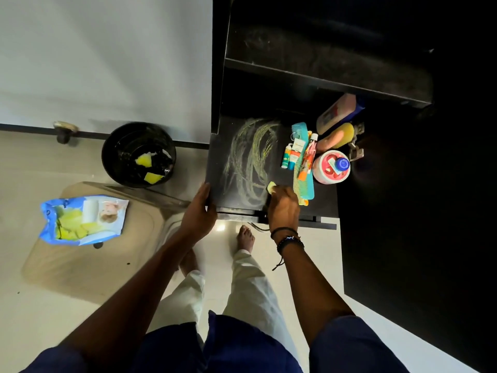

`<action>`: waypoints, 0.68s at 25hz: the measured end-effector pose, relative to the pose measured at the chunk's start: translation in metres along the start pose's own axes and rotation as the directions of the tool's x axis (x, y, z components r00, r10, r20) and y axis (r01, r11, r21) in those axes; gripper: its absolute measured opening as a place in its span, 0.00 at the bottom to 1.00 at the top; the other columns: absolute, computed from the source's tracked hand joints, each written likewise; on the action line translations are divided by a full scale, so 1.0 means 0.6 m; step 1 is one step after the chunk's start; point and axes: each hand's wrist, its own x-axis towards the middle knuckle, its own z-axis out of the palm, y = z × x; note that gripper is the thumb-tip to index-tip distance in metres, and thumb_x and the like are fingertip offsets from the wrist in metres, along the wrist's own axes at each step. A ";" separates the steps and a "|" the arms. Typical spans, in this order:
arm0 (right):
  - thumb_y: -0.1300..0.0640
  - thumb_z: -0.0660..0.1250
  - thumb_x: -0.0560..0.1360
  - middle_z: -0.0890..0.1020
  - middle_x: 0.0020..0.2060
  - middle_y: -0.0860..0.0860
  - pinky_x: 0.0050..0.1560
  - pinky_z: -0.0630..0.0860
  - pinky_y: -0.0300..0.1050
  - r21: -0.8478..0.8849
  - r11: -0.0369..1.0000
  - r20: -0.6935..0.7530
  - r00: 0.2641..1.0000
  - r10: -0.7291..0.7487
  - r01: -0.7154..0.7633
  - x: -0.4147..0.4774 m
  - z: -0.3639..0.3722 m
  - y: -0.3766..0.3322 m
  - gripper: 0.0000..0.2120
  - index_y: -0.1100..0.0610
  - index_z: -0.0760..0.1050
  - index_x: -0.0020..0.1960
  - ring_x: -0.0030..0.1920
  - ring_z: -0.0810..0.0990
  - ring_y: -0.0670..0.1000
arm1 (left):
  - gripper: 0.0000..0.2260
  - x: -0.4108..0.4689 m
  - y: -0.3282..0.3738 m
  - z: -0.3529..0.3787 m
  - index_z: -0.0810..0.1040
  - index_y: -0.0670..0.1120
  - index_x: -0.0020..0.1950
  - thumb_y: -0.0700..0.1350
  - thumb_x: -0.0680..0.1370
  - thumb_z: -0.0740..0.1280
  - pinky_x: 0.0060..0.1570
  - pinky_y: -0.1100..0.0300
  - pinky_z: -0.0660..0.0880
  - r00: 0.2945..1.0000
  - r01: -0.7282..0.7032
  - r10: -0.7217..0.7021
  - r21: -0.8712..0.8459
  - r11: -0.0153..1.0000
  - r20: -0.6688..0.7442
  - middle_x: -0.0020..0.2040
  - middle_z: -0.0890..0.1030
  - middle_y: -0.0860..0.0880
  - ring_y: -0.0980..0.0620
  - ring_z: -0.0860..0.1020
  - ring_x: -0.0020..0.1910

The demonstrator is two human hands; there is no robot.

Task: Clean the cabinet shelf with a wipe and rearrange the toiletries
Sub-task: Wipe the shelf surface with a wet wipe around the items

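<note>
The black cabinet shelf (231, 157) shows yellowish wet smears across its left half. My right hand (283, 208) presses a yellow wipe (271, 186) onto the shelf near its front edge. My left hand (199, 214) grips the shelf's front left corner. Toiletries crowd the right side: a teal comb (305, 181), small tubes (291, 154), an orange toothpaste tube (308, 160), a round pink jar (326, 170) with a blue-capped bottle on it, a yellow bottle (341, 134) and a pink and white bottle (336, 111).
A blue wipes pack (83, 219) lies on a beige sink surface at left. A black bin (138, 154) with used yellow wipes stands on the floor. An upper dusty shelf (322, 57) sits above. My bare feet stand below the shelf edge.
</note>
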 end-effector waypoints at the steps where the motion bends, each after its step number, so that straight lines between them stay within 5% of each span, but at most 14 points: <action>1: 0.69 0.63 0.72 0.80 0.45 0.62 0.48 0.79 0.51 -0.011 1.000 0.000 1.000 0.029 -0.029 -0.002 0.010 -0.010 0.08 0.65 0.79 0.48 0.47 0.80 0.63 | 0.23 -0.003 0.003 -0.001 0.60 0.44 0.74 0.38 0.79 0.58 0.67 0.46 0.69 1.000 0.000 0.000 -0.009 1.000 0.010 0.71 0.68 0.44 0.48 0.70 0.68; 3: 0.69 0.62 0.73 0.78 0.52 0.60 0.54 0.75 0.51 -0.043 0.999 0.091 0.996 -0.024 0.028 -0.013 0.042 -0.047 0.13 0.62 0.78 0.56 0.53 0.77 0.60 | 0.23 -0.002 -0.001 0.002 0.60 0.45 0.74 0.39 0.79 0.58 0.66 0.49 0.70 1.000 -0.002 0.002 -0.031 1.000 0.009 0.70 0.70 0.45 0.47 0.71 0.67; 6: 0.62 0.60 0.73 0.77 0.59 0.53 0.61 0.68 0.43 -0.088 0.924 0.325 0.888 -0.326 0.372 -0.045 0.084 -0.117 0.20 0.56 0.73 0.64 0.57 0.75 0.53 | 0.22 0.006 -0.004 -0.001 0.64 0.48 0.71 0.47 0.77 0.58 0.57 0.44 0.76 0.998 0.059 -0.058 -0.169 0.984 0.011 0.63 0.76 0.46 0.44 0.78 0.58; 9: 0.60 0.73 0.64 0.81 0.46 0.52 0.48 0.79 0.41 -0.078 0.869 0.342 0.832 -0.437 0.489 -0.047 0.079 -0.119 0.16 0.57 0.80 0.52 0.46 0.80 0.52 | 0.17 -0.003 0.021 -0.012 0.68 0.48 0.68 0.38 0.80 0.54 0.53 0.41 0.78 0.996 0.084 -0.081 -0.258 0.962 0.023 0.56 0.78 0.44 0.40 0.79 0.53; 11: 0.65 0.77 0.60 0.82 0.44 0.56 0.38 0.79 0.42 -0.175 0.894 0.282 0.891 -0.356 0.413 -0.029 0.042 -0.081 0.15 0.60 0.81 0.46 0.42 0.81 0.56 | 0.17 -0.006 0.027 -0.017 0.69 0.46 0.67 0.36 0.80 0.52 0.57 0.44 0.76 0.999 0.051 -0.048 -0.232 0.971 0.022 0.57 0.78 0.43 0.42 0.78 0.55; 14: 0.69 0.62 0.74 0.78 0.55 0.62 0.55 0.75 0.51 -0.314 0.943 0.222 0.974 -0.041 0.111 0.015 0.003 0.005 0.12 0.65 0.76 0.56 0.55 0.77 0.62 | 0.18 0.000 0.022 -0.016 0.68 0.46 0.70 0.37 0.80 0.53 0.54 0.50 0.75 0.999 0.023 -0.026 -0.133 0.991 -0.024 0.58 0.78 0.42 0.45 0.77 0.54; 17: 0.69 0.57 0.75 0.78 0.54 0.62 0.59 0.72 0.49 -0.291 0.955 0.111 0.993 -0.026 0.058 0.041 0.015 -0.006 0.14 0.64 0.75 0.57 0.56 0.76 0.60 | 0.19 0.003 0.017 -0.009 0.65 0.45 0.72 0.39 0.81 0.53 0.44 0.61 0.73 0.999 0.042 -0.044 -0.092 0.995 -0.021 0.56 0.76 0.47 0.51 0.75 0.45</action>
